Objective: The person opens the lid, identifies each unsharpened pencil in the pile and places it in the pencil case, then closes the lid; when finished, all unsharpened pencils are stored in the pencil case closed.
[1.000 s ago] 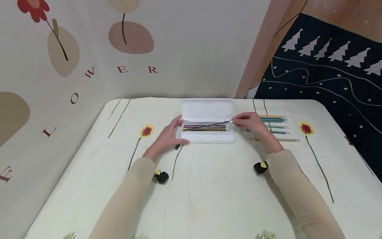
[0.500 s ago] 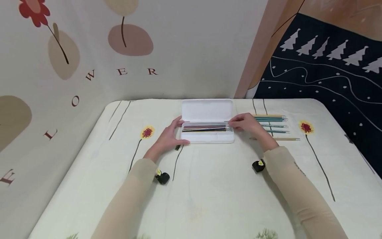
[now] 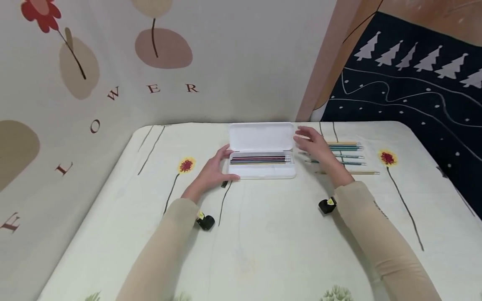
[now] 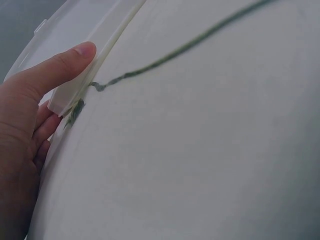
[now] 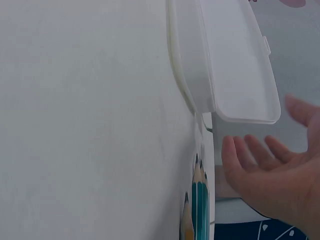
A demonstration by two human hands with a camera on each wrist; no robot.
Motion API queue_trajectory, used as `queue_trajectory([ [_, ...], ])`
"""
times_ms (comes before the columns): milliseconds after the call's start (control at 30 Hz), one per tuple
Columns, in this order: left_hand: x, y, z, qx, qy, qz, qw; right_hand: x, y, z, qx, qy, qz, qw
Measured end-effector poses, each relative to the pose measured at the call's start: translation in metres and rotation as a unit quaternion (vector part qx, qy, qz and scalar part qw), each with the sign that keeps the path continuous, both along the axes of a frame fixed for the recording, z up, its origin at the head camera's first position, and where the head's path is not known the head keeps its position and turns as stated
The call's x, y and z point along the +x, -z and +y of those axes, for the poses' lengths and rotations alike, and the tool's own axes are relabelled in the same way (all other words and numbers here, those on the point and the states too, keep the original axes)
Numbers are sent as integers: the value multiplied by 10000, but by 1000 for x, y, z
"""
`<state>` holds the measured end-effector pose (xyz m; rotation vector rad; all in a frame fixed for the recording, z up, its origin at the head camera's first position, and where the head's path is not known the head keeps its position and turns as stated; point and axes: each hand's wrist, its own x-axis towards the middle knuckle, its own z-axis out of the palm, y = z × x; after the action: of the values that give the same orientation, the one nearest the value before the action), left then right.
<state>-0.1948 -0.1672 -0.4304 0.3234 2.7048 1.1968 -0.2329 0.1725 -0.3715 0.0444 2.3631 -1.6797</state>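
A white plastic pencil case stands on the cloth with its lid raised at the back. Several dark, red and yellow pencils lie side by side in its rear half, eraser ends to the right. My left hand grips the case's left end, thumb at the front corner and fingers at the back; the left wrist view shows the thumb along the wall. Just right of the lid, my right hand hovers with loosely spread fingers, holding nothing. In the right wrist view these fingers are apart from the case.
Several green and yellow pencils lie loose on the cloth, partly behind the right hand. One yellow pencil lies nearest the front. A flower-printed cloth covers the table, whose back edge meets a wall hanging.
The right hand lowered a dark pencil into the case beside the others and let go. It then rose back and to the right, fingers spreading. The left hand stayed on the case.
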Motion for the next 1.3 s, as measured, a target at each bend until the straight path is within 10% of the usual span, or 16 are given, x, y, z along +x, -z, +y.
queue_trajectory([
  [167, 0, 0, 1, 54, -20, 2, 10000, -1, -2, -4, -867, -161, 8, 9961],
  [400, 0, -2, 5, 40, 32, 41, 10000, 8, -6, 6, -752, -266, 38, 9968],
  [567, -3, -6, 6, 245, 130, -31, 9996, 13, -7, 20, -12, -939, -62, 9956],
  [867, 1, -9, -3, 643, 300, -571, 9958, 20, 2, 26, 784, -2475, 233, 9654],
  [1100, 5, -13, -5, 58, 224, -342, 9991, 26, -7, 7, 1959, -2605, 765, 9423],
  [1300, 5, -16, -9, -306, 324, -430, 9981, 26, -4, 4, 2056, -2573, 780, 9410],
])
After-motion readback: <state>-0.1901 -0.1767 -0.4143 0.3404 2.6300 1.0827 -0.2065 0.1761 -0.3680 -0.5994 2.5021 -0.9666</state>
